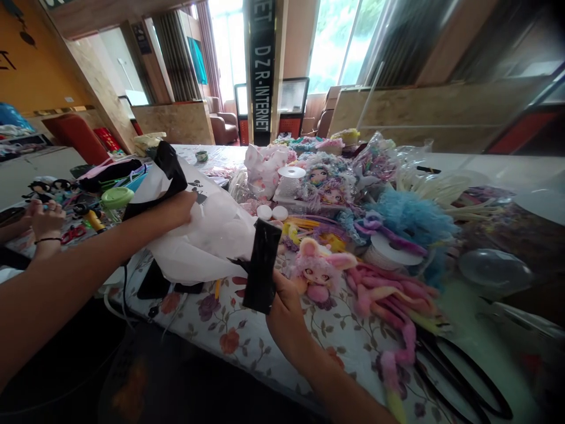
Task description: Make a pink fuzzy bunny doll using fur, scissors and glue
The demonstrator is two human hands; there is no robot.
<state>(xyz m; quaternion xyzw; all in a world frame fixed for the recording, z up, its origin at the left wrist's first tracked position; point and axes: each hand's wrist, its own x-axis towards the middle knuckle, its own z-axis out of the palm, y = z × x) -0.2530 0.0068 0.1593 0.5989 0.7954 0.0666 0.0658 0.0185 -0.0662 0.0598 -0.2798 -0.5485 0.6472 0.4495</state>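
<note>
A white plastic bag (176,253) with black edges stands tilted on the flowered tablecloth, its mouth toward me. Pale, rounded see-through pieces (216,221) bulge at its middle. My left hand (188,207) reaches over the bag's black edge and into it; its fingers are hidden there. The fingers of my right hand (285,300) are closed around the bag's black handle (263,265), which stands upright in front of the bag. Just right of that hand sits a plush doll (315,271) with pink ears and fluffy lilac hair.
Pink fuzzy strips (388,294), a white spool (391,253) and blue fluff (410,215) lie to the right. Large black-handled scissors (463,377) rest at the near right. Bagged doll heads (329,182) are piled behind. Another person's hands (46,221) are at the left, near red scissors (73,233).
</note>
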